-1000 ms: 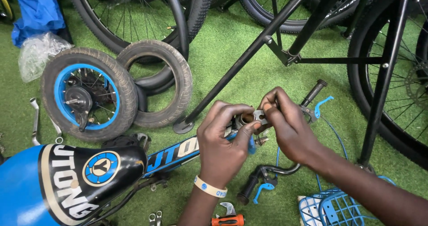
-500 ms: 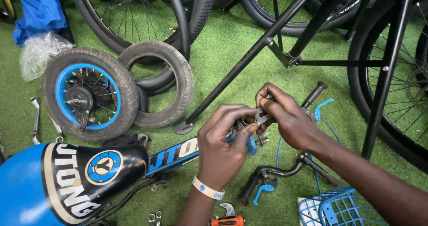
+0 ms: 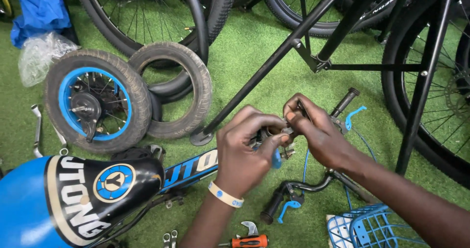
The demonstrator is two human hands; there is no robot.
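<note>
Both hands, left [image 3: 245, 152] and right [image 3: 316, 130], pinch a small metal fitting [image 3: 276, 133] above bare turf [image 3: 254, 57], handlebar [image 3: 303, 187] close beneath.

Both forearms are bare, and the left hand [image 3: 242, 152] wears a white wristband [image 3: 225, 195] with blue dots.

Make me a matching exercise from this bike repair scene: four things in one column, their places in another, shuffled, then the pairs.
Things:
1. small wheel with blue rim
2. bare tyre
3. screwdriver with orange handle
4. blue wire basket

Places:
A. bottom right corner, on the grass
B. leaning against the small wheel's right side
C. bottom edge, below the left hand's wrist
D. left side, lying flat on the grass

Pairs: 1-D, 2-B, 3-C, 4-A
</note>
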